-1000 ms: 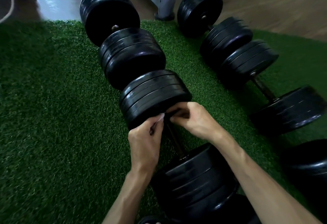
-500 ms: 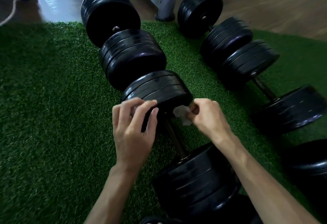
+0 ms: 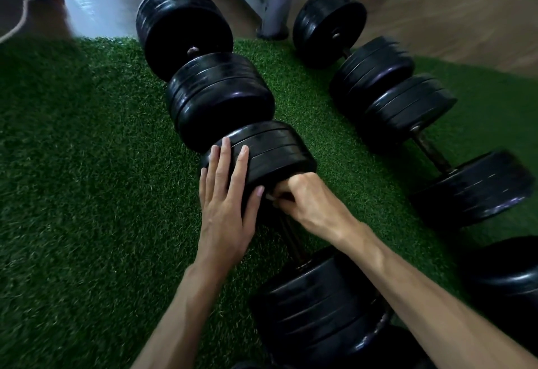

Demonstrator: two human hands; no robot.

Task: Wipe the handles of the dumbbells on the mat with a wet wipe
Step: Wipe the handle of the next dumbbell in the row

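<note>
We had the nearest dumbbell (image 3: 294, 240) on the green mat (image 3: 87, 194), and this looked like the wiping step on its handle (image 3: 292, 237). Our right hand (image 3: 302, 197) was curled tight at the handle's far end, right against the plates; the wet wipe itself we couldn't really see, probably bunched inside the fist. Our left hand (image 3: 225, 194) lay flat with straight fingers on the plate stack (image 3: 262, 159), steadying it. Next move we'd guess: drag the wipe down the bar toward us. Count-wise we saw four dumbbells clearly, plus bits of more plates at the right edge
</note>
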